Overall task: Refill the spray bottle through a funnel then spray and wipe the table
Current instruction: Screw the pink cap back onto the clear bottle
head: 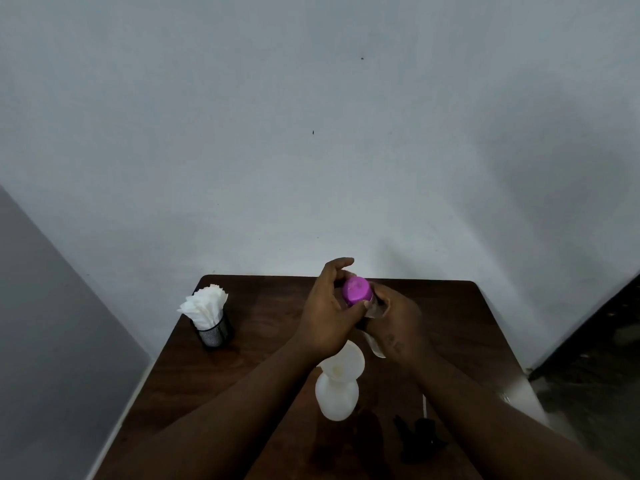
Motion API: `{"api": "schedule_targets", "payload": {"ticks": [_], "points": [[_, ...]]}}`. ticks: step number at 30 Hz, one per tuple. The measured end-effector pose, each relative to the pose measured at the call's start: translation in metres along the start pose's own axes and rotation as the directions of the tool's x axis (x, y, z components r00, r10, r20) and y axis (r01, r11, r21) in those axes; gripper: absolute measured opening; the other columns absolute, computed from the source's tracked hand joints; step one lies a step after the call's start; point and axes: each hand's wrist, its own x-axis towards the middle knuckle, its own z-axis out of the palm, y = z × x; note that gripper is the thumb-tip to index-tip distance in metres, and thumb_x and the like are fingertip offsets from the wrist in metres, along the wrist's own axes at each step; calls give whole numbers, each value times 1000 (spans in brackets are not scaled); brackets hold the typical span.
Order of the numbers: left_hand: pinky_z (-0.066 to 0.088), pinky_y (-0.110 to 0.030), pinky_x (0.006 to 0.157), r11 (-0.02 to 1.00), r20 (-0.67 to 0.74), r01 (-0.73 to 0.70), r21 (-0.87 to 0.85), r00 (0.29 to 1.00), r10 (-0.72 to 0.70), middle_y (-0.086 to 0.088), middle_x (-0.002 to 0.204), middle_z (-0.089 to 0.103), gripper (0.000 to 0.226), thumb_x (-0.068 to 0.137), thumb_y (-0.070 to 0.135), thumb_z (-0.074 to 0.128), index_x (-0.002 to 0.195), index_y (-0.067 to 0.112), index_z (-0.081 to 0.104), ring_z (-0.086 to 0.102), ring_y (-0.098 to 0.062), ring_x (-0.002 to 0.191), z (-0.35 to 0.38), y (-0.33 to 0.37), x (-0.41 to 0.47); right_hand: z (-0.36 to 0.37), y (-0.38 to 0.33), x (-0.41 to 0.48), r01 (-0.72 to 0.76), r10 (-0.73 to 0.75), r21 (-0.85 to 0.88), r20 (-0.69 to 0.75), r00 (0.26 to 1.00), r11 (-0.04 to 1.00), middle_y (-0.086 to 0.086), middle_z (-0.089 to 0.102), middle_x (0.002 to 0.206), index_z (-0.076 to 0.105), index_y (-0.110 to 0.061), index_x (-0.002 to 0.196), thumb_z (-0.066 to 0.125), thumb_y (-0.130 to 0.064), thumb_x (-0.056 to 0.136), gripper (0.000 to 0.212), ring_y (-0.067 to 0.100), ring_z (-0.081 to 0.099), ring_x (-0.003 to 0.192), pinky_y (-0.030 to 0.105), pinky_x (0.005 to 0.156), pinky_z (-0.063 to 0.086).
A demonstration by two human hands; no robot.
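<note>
Here's the white spray bottle (336,400), upright near the front middle of the dark wooden table (263,327), neck open and the white funnel (344,363) seated in it, so the receiving end looks ready for a pour. Just above and beyond it, both hands are busy with a clear refill bottle (373,308) that is tilted with its purple cap (356,289) facing the camera. The right hand (393,323) wraps its fingers round the clear body, bracing it, while the left hand (323,317) curls thumb and fingers round the cap; that reads as a twisting grip, one hand anchoring so the other can turn. Whether the cap is being loosened or tightened I can't tell, nor how much liquid either bottle holds. Holding the bottle right over the funnel looks sensible, since any pour has only a short drop. Off to the front right lies the black spray head (420,433) with its pale dip tube (424,405), parked clear of the bottle and awaiting refitting. Well apart, at the far left corner, white napkins (204,303) stand bunched in a black mesh holder (214,332), probably the wiping supply.
</note>
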Motion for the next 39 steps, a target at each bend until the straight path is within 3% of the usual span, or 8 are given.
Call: {"api": "schedule_targets", "payload": {"ticks": [3,10,15,19,24,31,35,39], "points": [[56,-31,93,1000,-14,7,17,1000,-7,8,123,58,74,74,23,85,135,37,47,58,-8,116,1,-1,0,3,0,0,-16,16,8,2,1000,1000,-19,71,95,68,-36,112,81,-38,76,38,-2,66,89,27,79,56],[59,-28,82,999,-93,-21,36,995,24,8,104,68,60,75,22,87,126,31,56,66,-6,100,-5,-1,0,0,-5,3,-34,34,38,13,999,999,-14,73,103,69,-31,118,84,-33,76,45,-4,65,93,21,81,52],[59,-29,83,995,-111,-57,85,992,66,11,101,69,56,72,23,89,120,30,63,66,-7,100,-10,3,3,-2,-5,9,-40,39,22,56,998,999,-16,71,98,68,-29,121,87,-32,73,51,-10,63,89,5,72,44],[58,-28,85,990,-132,-81,117,987,96,10,104,69,57,72,25,89,122,28,62,67,-7,101,-24,-1,9,5,-13,24,-18,17,13,127,992,1000,-13,74,102,68,-30,124,85,-46,70,58,-3,66,91,19,78,51],[50,-11,85,988,-155,-55,144,985,78,9,106,69,61,75,23,87,129,24,58,65,-1,101,-53,-12,22,36,-24,53,-29,29,2,190,981,1000,-10,75,92,70,-25,118,86,-52,67,60,3,69,83,29,75,58],[56,-31,96,989,-136,52,138,990,-33,8,121,70,53,78,19,86,128,17,65,66,-3,110,-110,-52,46,94,-34,96,6,-14,26,326,945,1000,-10,73,103,69,-22,121,91,-41,66,62,6,66,92,14,73,47],[56,-32,97,981,-161,114,159,983,-88,8,122,70,57,75,20,88,127,19,66,66,-5,112,-133,-83,54,134,-29,117,7,-10,9,402,916,1000,-2,72,111,66,-18,124,93,-35,64,68,15,66,100,26,84,51],[56,-32,96,976,-192,175,131,970,-148,6,119,70,54,73,10,88,123,15,69,65,-5,112,-148,-115,63,170,-19,133,16,0,-32,437,899,999,-2,70,109,67,-14,123,91,-25,68,61,15,64,99,7,75,40]]}}
